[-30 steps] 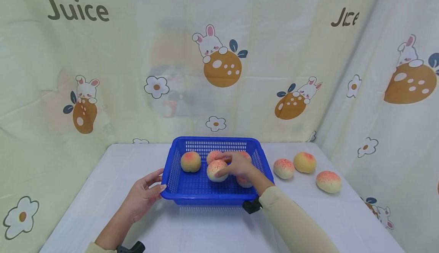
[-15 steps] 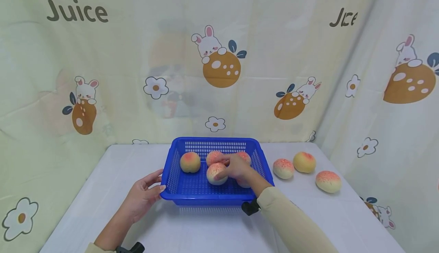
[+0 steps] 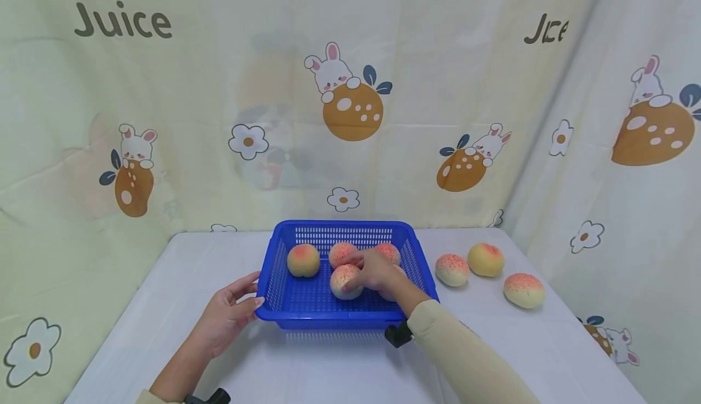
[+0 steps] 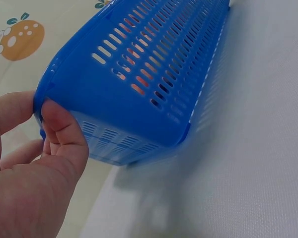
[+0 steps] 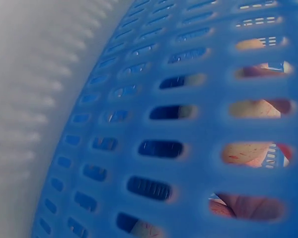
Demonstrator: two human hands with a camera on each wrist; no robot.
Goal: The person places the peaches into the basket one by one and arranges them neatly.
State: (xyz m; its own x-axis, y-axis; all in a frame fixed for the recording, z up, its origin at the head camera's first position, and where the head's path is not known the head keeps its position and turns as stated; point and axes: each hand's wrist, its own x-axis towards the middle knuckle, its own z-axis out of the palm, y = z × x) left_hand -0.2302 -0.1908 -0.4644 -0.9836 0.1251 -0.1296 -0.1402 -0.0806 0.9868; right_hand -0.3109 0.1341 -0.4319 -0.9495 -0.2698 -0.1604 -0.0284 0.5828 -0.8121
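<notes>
In the head view, a blue plastic basket (image 3: 342, 316) stands on the table with several peaches inside. My left hand (image 3: 227, 319) holds its left rim; in the left wrist view that hand (image 4: 37, 173) pinches a corner of the basket (image 4: 114, 94) between thumb and fingers. My right hand (image 3: 382, 273) reaches over the front right side and grips a speckled pink-and-cream peach (image 3: 345, 282) low in the basket's middle. A yellowish peach (image 3: 303, 260) lies to its left, and speckled peaches (image 3: 342, 254) lie behind and to the right, one partly under my right wrist.
Outside the basket to the right lie a speckled peach (image 3: 452, 270), a yellow peach (image 3: 485, 260) and another pink-topped peach (image 3: 524, 291). A printed curtain (image 3: 263, 87) hangs behind the white table (image 3: 306, 367). The basket wall (image 5: 119, 129) fills most of the right wrist view.
My right hand has brought the peach slightly lower and toward the front of the basket. My left hand stays on the rim, and the other peaches have not visibly moved.
</notes>
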